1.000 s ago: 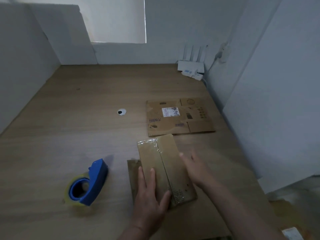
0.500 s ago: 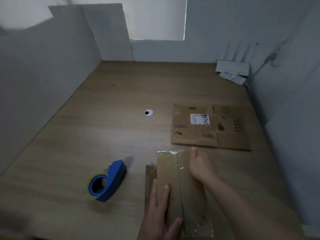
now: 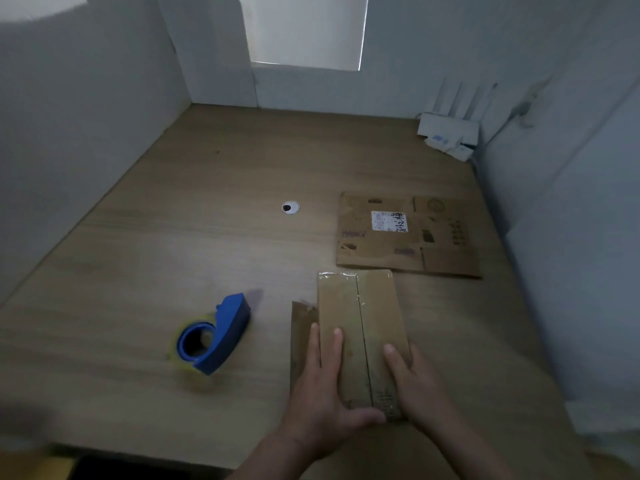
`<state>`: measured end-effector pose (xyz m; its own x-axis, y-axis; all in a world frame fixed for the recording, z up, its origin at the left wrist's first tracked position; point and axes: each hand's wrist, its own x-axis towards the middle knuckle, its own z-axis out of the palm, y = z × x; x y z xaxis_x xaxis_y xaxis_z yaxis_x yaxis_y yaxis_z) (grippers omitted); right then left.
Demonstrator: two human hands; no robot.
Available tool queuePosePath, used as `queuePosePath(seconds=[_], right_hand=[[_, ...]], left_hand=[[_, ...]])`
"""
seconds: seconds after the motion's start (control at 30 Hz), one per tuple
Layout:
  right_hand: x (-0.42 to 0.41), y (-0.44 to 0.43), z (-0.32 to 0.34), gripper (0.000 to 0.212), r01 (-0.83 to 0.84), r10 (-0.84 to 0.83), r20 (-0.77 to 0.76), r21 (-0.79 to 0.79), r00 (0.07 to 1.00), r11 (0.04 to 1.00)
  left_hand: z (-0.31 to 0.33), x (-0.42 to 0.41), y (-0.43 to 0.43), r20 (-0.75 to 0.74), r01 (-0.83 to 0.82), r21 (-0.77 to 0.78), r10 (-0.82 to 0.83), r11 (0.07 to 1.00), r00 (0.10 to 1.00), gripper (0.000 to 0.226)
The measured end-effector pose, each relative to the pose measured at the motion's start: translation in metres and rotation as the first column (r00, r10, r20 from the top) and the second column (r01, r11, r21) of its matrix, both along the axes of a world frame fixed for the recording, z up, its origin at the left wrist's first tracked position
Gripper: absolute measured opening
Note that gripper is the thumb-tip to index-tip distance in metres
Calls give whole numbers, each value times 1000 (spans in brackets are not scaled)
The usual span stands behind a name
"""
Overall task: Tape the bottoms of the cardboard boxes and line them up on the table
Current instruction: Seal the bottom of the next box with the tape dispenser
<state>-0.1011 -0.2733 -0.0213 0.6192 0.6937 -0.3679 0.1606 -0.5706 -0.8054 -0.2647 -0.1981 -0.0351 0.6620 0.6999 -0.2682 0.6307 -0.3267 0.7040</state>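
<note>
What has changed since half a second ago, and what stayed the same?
The right hand slid from the far end of the taped box back along its right side to the near end. The left hand stayed flat on its near left part. The tape dispenser and the flattened box did not move.

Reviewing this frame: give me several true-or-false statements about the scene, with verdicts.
1. The left hand and right hand both rest on the small brown cardboard box. True.
2. The blue tape dispenser is held in the right hand. False: it lies untouched on the wooden table, left of the box.
3. A flattened cardboard box with a white label lies beyond the small box. True.
4. The white router stands at the table's far left corner. False: far right.
</note>
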Motion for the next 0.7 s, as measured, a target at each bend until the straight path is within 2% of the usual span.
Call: queuePosePath(seconds=[0.13, 0.3, 0.43, 0.57, 0.63, 0.7], right_hand=[[-15, -5, 8, 28, 169, -166, 114, -17, 980, 986], [-15, -6, 6, 49, 268, -267, 13, -57, 963, 962], [-16, -7, 3, 39, 241, -241, 13, 4, 971, 971], [-16, -7, 4, 49, 149, -146, 116, -19, 982, 989], [-19, -6, 5, 39, 149, -146, 126, -11, 981, 989], [-25, -6, 4, 26, 222, -224, 69, 36, 972, 974]], left_hand=[[4, 0, -2, 31, -6, -6, 6, 1000, 1000, 126], [11, 1, -6, 136, -96, -86, 108, 992, 985, 112], [17, 0, -7, 126, -103, -99, 115, 990, 985, 108], [17, 1, -8, 89, -136, -13, 137, 991, 987, 97], [18, 5, -12, 108, -187, -13, 187, 982, 976, 92], [17, 9, -20, 122, -247, -24, 248, 969, 961, 92]])
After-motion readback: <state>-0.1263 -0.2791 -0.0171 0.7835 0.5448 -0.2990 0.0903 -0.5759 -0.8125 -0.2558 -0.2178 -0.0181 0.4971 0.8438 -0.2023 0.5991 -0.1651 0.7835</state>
